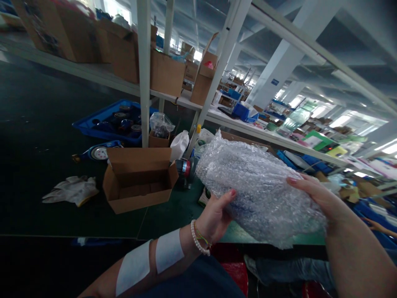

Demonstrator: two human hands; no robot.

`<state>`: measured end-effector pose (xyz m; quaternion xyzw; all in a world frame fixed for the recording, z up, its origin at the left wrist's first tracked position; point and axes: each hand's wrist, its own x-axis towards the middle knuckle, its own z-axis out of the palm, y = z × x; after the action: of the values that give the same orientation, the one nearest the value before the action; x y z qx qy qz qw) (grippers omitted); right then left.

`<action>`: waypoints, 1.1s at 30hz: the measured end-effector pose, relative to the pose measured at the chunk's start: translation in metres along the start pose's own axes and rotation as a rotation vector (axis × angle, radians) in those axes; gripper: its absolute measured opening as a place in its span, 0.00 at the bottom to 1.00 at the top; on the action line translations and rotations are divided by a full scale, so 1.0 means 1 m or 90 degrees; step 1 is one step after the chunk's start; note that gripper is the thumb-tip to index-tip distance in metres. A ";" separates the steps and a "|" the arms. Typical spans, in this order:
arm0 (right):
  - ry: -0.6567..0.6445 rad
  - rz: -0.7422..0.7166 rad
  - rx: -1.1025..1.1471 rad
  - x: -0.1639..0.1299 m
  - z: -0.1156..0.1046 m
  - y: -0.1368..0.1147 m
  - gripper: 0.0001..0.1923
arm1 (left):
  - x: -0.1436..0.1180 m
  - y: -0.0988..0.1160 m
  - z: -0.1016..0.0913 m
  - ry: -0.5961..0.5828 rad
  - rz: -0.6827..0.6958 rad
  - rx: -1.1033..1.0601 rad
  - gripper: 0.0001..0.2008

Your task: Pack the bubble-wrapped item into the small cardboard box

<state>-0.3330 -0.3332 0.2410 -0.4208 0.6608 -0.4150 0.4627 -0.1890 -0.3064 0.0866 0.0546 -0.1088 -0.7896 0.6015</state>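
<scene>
A: What do we have in our hands?

B: We hold a bubble wrap bundle (257, 188). It is up in the air, just above the near edge of the table (46, 165). Something is wrapped inside it, but we cannot tell what.

A: How does our left hand (215, 217) hold it?

B: It is under the bundle, at the near left side. The fingers curl around the wrap and the thumb presses on the front. So that hand grips the bundle.

A: And our right hand (313, 192)?

B: It lies on the right side of the bundle. The fingers are spread flat over the top and press on the wrap. It grips the bundle too.

A: What do we see on our left arm?

B: A bead bracelet (197, 238) sits on the wrist. Two white patches (151, 258) are stuck on the arm.

A: What is on the table?

B: An open cardboard box (138, 180) stands to the left of the bundle, a little way off. White gloves (72, 189) lie further left. A blue tray (93, 124) with round things in it is behind the box. A white bottle (179, 145) stands near a white post (144, 72).

A: And far back?

B: More brown boxes (124, 54) stand on a long shelf.
</scene>
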 end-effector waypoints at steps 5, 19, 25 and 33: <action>-0.020 -0.016 -0.045 -0.011 -0.001 0.002 0.13 | -0.003 -0.003 0.004 -0.002 0.009 -0.012 0.30; -0.062 -0.188 -0.121 -0.018 -0.010 0.053 0.19 | -0.005 -0.018 0.001 0.003 0.089 0.083 0.27; -0.107 -0.325 -0.258 -0.016 -0.012 0.067 0.15 | 0.000 -0.019 -0.002 0.077 -0.002 0.108 0.28; 0.131 -0.699 -0.520 -0.031 -0.020 0.068 0.30 | 0.001 -0.029 0.003 0.059 0.003 0.084 0.36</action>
<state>-0.3574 -0.2806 0.1903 -0.7933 0.4960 -0.3450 -0.0751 -0.2172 -0.2992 0.0827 0.1300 -0.1327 -0.7759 0.6029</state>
